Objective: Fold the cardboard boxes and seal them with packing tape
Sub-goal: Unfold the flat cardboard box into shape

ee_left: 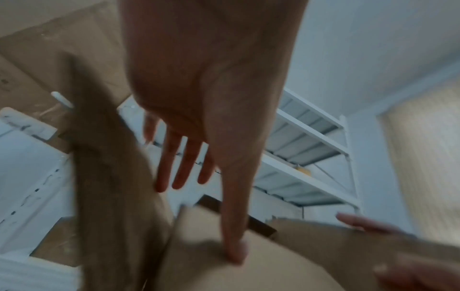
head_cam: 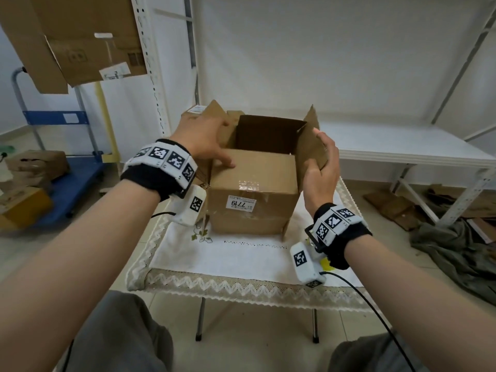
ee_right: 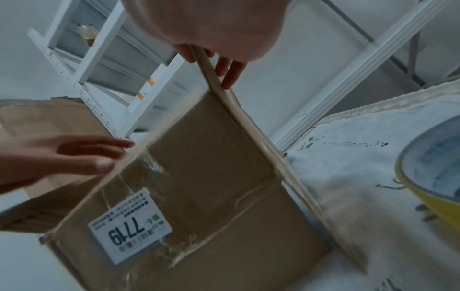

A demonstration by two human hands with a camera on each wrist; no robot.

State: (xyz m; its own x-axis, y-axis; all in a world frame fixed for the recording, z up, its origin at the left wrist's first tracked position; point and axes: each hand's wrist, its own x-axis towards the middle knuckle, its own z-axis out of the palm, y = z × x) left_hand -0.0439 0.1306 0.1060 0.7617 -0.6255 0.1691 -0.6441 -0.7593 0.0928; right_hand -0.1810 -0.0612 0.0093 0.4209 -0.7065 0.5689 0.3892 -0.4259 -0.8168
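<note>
A brown cardboard box with a white "7719" label stands on the cloth-covered table. Its near flap is folded over the opening, and the far part of the opening shows dark. My left hand lies against the raised left flap with fingers straight, and its thumb presses on the near flap. My right hand pinches the upright right flap between thumb and fingers. A yellow tape roll lies on the table to the right of the box.
A white metal shelf rack stands behind and to the right. Another box sits just behind the left flap. A blue cart with boxes is at the left. Scrap cardboard and a grey cloth lie on the floor at the right.
</note>
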